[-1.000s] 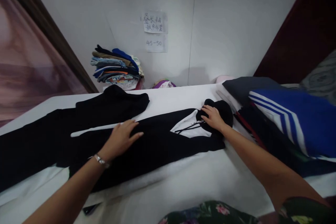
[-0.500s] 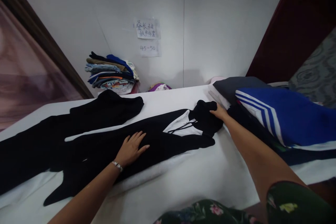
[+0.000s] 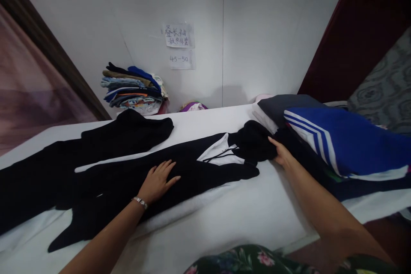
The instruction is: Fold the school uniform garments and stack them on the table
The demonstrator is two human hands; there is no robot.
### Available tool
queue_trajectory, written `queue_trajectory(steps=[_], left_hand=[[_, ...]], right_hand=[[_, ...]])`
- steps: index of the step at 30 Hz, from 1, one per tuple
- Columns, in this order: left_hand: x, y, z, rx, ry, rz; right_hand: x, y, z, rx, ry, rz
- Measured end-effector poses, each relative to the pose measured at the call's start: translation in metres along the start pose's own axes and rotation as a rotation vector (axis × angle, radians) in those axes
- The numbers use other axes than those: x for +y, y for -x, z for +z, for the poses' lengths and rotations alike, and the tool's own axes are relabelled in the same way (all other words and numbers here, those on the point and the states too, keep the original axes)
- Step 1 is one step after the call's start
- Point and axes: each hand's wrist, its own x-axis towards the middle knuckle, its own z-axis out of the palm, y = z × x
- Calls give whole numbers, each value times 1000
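A black hooded jacket [image 3: 189,175] lies lengthwise on the white table [image 3: 237,218], its white lining showing at the neck with dark drawstrings across it. My left hand [image 3: 157,180] rests flat on the jacket's body, fingers spread, a metal bracelet at the wrist. At the jacket's right end, my right hand [image 3: 280,150] grips the outer edge of the hood, the thumb on top and the other fingers mostly hidden. A second black garment [image 3: 128,135] is laid out behind and to the left, partly touching the first.
To the right is a pile with a blue garment with white stripes [image 3: 359,141] and a dark grey garment [image 3: 289,107]. Folded clothes [image 3: 135,87] are stacked beyond the table's back edge. Handwritten paper signs [image 3: 180,36] hang on the wall. A pinkish curtain [image 3: 35,77] borders the left.
My right hand has shifted from the top of the hood to its outer right edge, and the hood looks rounder and flatter. My left hand stays in place on the jacket.
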Motion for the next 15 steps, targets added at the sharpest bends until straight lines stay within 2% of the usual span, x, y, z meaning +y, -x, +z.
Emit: queue_trajectory(steps=[2, 4, 6, 8, 10, 14, 15], left_hand=[[1, 0, -1, 6, 6, -1], [3, 1, -2, 11, 14, -5], [4, 1, -3, 12, 25, -9], [5, 2, -5, 7, 37, -14], [7, 2, -7, 0, 50, -21], [11, 2, -12, -13, 52, -32], [11, 2, -13, -20, 50, -32]], right_hand=[[-3, 2, 4, 58, -20, -86], [-12, 7, 17, 89, -24, -303], [-23, 20, 39, 42, 53, -522], [-27, 41, 66, -67, 209, -688], [-22, 68, 94, -225, 429, -793], [15, 111, 134, -856, 1139, -883], [27, 116, 138, -955, 1273, -912]])
